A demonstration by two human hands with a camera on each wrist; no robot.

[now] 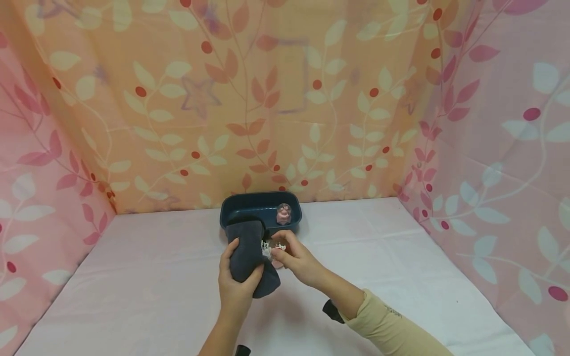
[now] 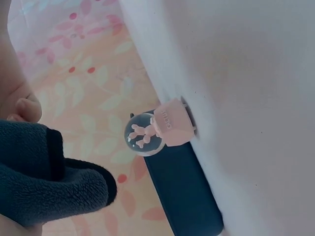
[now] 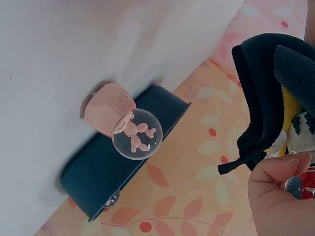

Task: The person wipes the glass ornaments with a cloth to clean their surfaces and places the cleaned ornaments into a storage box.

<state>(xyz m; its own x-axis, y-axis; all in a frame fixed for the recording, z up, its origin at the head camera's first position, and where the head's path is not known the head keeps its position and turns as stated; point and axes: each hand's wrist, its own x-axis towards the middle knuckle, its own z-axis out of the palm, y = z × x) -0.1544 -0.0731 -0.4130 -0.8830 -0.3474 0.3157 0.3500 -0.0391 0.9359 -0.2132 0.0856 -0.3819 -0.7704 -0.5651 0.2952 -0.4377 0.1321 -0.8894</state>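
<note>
My left hand (image 1: 240,287) grips a folded dark blue fleece cloth (image 1: 246,249) with black edging, raised above the table. Close against the cloth's right side, my right hand (image 1: 303,259) pinches a small ornament with a clear dome and red and white parts (image 3: 306,184). White and yellow pieces show beside it, inside the cloth's fold; the fingers cover much of it. Beyond the hands stands a pink snow globe (image 3: 109,109) marked CACTUS, with a balloon-dog-like figure under its dome. It is mostly hidden behind the right hand in the head view.
A dark blue tray (image 1: 249,198) sits at the back of the white table (image 1: 378,257), by the patterned curtain. Inside its right end is another pink domed ornament (image 1: 284,215). Patterned curtains also enclose both sides.
</note>
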